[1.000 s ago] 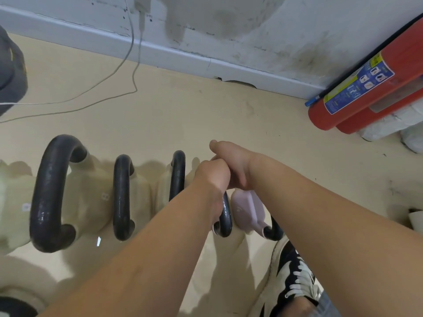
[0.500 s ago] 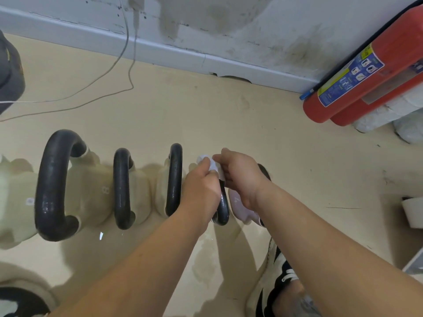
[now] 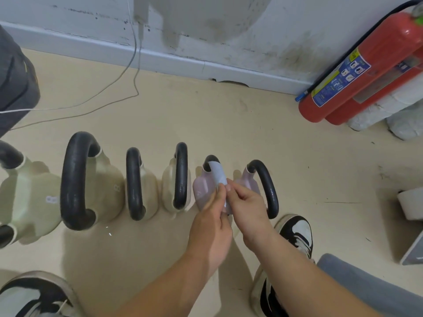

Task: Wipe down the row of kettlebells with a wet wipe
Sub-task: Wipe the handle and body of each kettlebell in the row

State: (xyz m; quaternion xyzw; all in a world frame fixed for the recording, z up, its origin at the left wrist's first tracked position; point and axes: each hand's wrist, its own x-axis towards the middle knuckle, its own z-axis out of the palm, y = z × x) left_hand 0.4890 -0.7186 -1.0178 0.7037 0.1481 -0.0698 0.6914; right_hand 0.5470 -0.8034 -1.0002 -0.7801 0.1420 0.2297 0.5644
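A row of kettlebells with black handles stands on the beige floor. Several cream ones (image 3: 98,186) sit to the left, and two pale pink ones (image 3: 202,191) are at the right end. A white wet wipe (image 3: 218,173) is draped over the handle of the left pink kettlebell. My left hand (image 3: 211,221) and my right hand (image 3: 248,210) both pinch the wipe's lower end, just in front of that handle. The right pink kettlebell (image 3: 250,181) stands beside my right hand, its black handle bare.
Two red fire extinguishers (image 3: 361,72) lean at the wall on the right. White cables (image 3: 128,65) trail across the floor at the back left. A dark bag (image 3: 16,81) is at the left edge. My shoes (image 3: 295,234) stand close behind the row.
Both hands have pulled back toward me from the top of the pink kettlebell's handle, drawing the wipe along it. The view has shifted, showing more kettlebells on the left.
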